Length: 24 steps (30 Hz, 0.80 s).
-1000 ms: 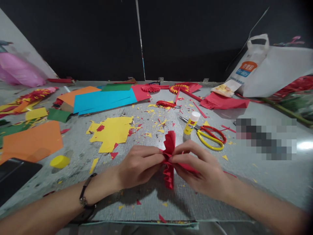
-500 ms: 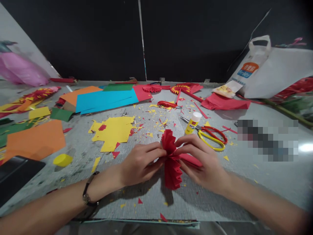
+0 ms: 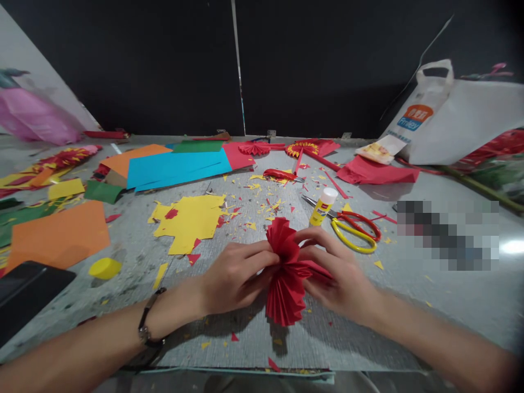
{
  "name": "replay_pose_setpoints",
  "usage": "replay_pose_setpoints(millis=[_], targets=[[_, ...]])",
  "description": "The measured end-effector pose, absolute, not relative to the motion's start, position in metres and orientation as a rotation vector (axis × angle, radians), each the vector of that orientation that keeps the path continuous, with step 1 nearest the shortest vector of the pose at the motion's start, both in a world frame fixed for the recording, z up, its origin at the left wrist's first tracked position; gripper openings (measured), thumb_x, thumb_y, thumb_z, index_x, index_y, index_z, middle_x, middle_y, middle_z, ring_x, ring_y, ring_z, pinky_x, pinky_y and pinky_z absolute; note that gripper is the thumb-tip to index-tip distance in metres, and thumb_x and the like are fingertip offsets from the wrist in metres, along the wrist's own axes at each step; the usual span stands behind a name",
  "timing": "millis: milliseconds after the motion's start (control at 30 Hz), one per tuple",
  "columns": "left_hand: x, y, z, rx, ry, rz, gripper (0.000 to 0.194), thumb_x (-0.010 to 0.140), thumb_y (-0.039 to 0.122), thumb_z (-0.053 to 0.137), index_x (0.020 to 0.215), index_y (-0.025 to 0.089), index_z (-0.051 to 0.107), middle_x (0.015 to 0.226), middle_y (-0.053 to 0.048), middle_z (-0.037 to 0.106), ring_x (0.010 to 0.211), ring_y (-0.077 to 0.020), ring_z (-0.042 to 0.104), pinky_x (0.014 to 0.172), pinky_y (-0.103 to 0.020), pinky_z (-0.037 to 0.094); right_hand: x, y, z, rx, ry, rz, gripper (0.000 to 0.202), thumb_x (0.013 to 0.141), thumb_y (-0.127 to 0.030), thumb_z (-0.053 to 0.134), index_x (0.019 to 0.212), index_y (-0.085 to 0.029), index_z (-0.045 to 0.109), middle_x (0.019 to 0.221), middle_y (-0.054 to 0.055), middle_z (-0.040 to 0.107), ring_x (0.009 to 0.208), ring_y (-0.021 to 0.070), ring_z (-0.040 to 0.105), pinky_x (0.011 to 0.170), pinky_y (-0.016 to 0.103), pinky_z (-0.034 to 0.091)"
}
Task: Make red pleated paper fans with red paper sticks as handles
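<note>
Paper rosette (image 3: 285,299), red, pleated, zigzag-edged, partly fanned

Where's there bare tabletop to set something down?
Mostly bare, a few scraps: tabletop between the right forearm and blurred block; the strip between the near orange sheet and ragged yellow sheet. Crowded: around the pleated red paper; the far edge, with blue sheet and white bag.
</note>
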<state>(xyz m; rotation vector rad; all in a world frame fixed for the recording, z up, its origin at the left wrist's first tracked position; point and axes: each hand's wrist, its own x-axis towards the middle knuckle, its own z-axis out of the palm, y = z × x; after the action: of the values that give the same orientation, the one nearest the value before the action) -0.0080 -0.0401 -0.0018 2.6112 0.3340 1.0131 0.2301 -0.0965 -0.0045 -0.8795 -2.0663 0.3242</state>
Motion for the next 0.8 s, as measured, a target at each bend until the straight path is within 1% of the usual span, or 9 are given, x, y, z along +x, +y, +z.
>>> replay_pose_setpoints(millis=[133,233,333,433,467,567,667,733,800], targets=[[-0.007,-0.041,0.001,2.412,0.481,1.082,0.014,0.099,0.009,0.057,0.106,0.018,0.065,0.087,-0.004,0.069,0.075,-0.0158,0.064,0.068,-0.026,0.051,0.228,-0.097,-0.001,-0.930,-2.041,0.368,0.014,0.102,-0.019,0.063,0.115,-0.024,0.060,0.119,0.008,0.064,0.109,0.0202,0.068,0.091,0.034,0.060],[-0.004,-0.037,0.003,2.054,0.727,1.164,0.006,0.099,0.018,0.060,0.099,0.020,0.066,0.086,-0.003,0.071,0.076,-0.0162,0.066,0.068,-0.026,0.053,0.229,-0.094,-0.003,-1.047,-1.993,0.391,0.014,0.103,-0.020,0.062,0.116,-0.024,0.059,0.118,0.007,0.066,0.108,0.0209,0.068,0.092,0.037,0.057],[-0.001,-0.029,0.003,1.653,0.888,1.162,0.008,0.088,0.024,0.069,0.095,0.020,0.068,0.081,-0.001,0.070,0.068,-0.0167,0.062,0.060,-0.027,0.051,0.232,-0.088,-0.009,-1.224,-1.967,0.390,0.016,0.102,-0.020,0.060,0.117,-0.024,0.058,0.117,0.008,0.066,0.105,0.0231,0.068,0.089,0.041,0.057],[-0.001,-0.022,0.003,1.441,0.920,1.162,0.008,0.079,0.029,0.071,0.086,0.024,0.073,0.083,-0.003,0.073,0.072,-0.0212,0.062,0.064,-0.034,0.054,0.235,-0.081,-0.014,-1.318,-1.998,0.455,0.014,0.100,-0.024,0.063,0.114,-0.023,0.060,0.113,0.008,0.067,0.099,0.0238,0.069,0.086,0.042,0.056],[-0.002,-0.020,0.002,1.398,0.914,1.142,0.009,0.080,0.034,0.072,0.080,0.026,0.073,0.081,-0.004,0.074,0.072,-0.0235,0.063,0.064,-0.038,0.054,0.236,-0.080,-0.014,-1.329,-2.015,0.476,0.014,0.100,-0.027,0.065,0.112,-0.022,0.060,0.111,0.008,0.068,0.097,0.0240,0.069,0.086,0.042,0.056],[-0.008,-0.016,-0.003,1.262,0.851,1.039,0.028,0.079,0.057,0.071,0.070,0.032,0.075,0.073,-0.008,0.073,0.067,-0.0288,0.061,0.055,-0.044,0.050,0.235,-0.079,-0.012,-1.368,-2.093,0.457,0.018,0.097,-0.034,0.069,0.107,-0.021,0.063,0.104,0.008,0.068,0.094,0.0261,0.068,0.083,0.044,0.055],[-0.015,-0.011,-0.012,1.219,0.707,0.941,0.038,0.075,0.072,0.069,0.076,0.035,0.079,0.072,-0.009,0.073,0.064,-0.0307,0.060,0.051,-0.048,0.050,0.235,-0.081,-0.010,-1.400,-2.165,0.431,0.014,0.097,-0.034,0.070,0.101,-0.021,0.065,0.098,0.008,0.068,0.090,0.0260,0.066,0.079,0.043,0.054],[-0.018,-0.007,-0.017,1.245,0.627,0.882,0.042,0.075,0.076,0.067,0.082,0.036,0.081,0.073,-0.008,0.074,0.062,-0.0306,0.060,0.050,-0.049,0.051,0.235,-0.082,-0.010,-1.411,-2.160,0.477,0.011,0.098,-0.031,0.068,0.098,-0.022,0.064,0.095,0.007,0.067,0.084,0.0237,0.064,0.072,0.039,0.052],[-0.020,-0.004,-0.021,1.277,0.544,0.875,0.042,0.077,0.075,0.067,0.090,0.038,0.083,0.082,-0.006,0.078,0.066,-0.0307,0.063,0.054,-0.050,0.055,0.236,-0.082,-0.011,-1.413,-2.098,0.557,0.010,0.097,-0.029,0.068,0.099,-0.022,0.062,0.093,0.006,0.067,0.077,0.0214,0.063,0.066,0.036,0.050]])
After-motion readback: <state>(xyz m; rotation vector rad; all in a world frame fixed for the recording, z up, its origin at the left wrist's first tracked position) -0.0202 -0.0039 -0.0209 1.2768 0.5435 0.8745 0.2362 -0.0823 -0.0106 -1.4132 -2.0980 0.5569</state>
